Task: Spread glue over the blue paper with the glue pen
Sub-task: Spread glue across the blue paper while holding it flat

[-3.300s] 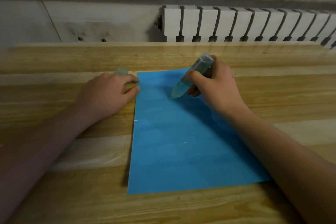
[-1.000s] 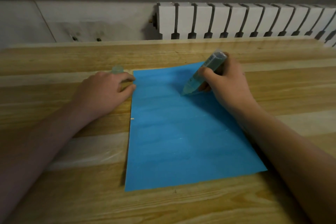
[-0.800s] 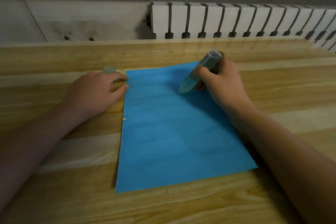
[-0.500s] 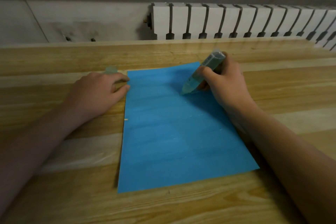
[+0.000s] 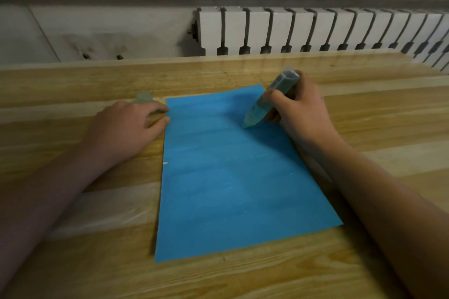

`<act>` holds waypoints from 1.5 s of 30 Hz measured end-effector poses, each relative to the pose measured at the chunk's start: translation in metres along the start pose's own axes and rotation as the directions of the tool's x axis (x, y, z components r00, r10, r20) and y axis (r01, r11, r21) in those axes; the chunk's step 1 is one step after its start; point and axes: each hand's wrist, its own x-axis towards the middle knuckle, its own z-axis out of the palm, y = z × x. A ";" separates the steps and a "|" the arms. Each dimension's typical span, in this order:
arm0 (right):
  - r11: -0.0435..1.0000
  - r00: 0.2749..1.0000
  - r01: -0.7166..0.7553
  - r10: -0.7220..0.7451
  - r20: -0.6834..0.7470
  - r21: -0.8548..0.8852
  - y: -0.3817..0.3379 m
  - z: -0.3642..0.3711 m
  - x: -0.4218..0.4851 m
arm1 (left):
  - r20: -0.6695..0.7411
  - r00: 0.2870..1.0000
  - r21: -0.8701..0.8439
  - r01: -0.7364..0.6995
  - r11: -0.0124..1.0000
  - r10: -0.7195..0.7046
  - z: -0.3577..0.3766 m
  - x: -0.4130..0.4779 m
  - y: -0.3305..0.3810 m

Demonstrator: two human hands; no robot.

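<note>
A blue paper (image 5: 230, 177) lies flat on the wooden table (image 5: 376, 128), long side running away from me. My right hand (image 5: 301, 109) grips a translucent glue pen (image 5: 269, 99), tilted, its pointed tip down on the paper's upper right area. My left hand (image 5: 126, 126) rests on the table beside the paper's upper left corner, fingertips at its left edge, fingers loosely bent. Faint pale streaks show across the paper's surface.
A small translucent cap (image 5: 144, 97) sits on the table just beyond my left hand. A white radiator (image 5: 315, 29) stands against the wall behind the table's far edge. A tiny pale speck (image 5: 165, 163) lies at the paper's left edge.
The glue pen's tip has shifted right from the upper middle of the paper to its upper right area. My left hand has stayed at the left edge.
</note>
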 end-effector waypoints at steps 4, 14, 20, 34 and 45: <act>1.000 1.000 -0.005 0.005 0.004 -0.012 -0.001 -0.002 0.000 | 0.014 1.000 0.007 0.009 1.000 -0.009 0.001 -0.001 0.001; 0.999 1.000 0.013 -0.013 0.013 -0.043 -0.005 -0.006 0.003 | 0.011 1.000 -0.012 0.008 1.000 -0.008 -0.001 -0.001 0.002; 0.996 1.000 0.012 -0.012 0.001 -0.089 -0.004 -0.009 0.004 | 0.020 1.000 -0.016 0.017 1.000 -0.017 -0.002 -0.002 0.004; 0.993 0.998 0.026 -0.033 -0.058 -0.118 -0.001 -0.013 0.008 | 0.008 1.000 -0.005 0.018 1.000 -0.018 -0.001 -0.002 0.002; 0.985 0.996 0.031 -0.044 -0.075 -0.167 0.001 -0.017 0.010 | 0.016 1.000 -0.010 0.017 1.000 -0.017 -0.001 -0.002 0.001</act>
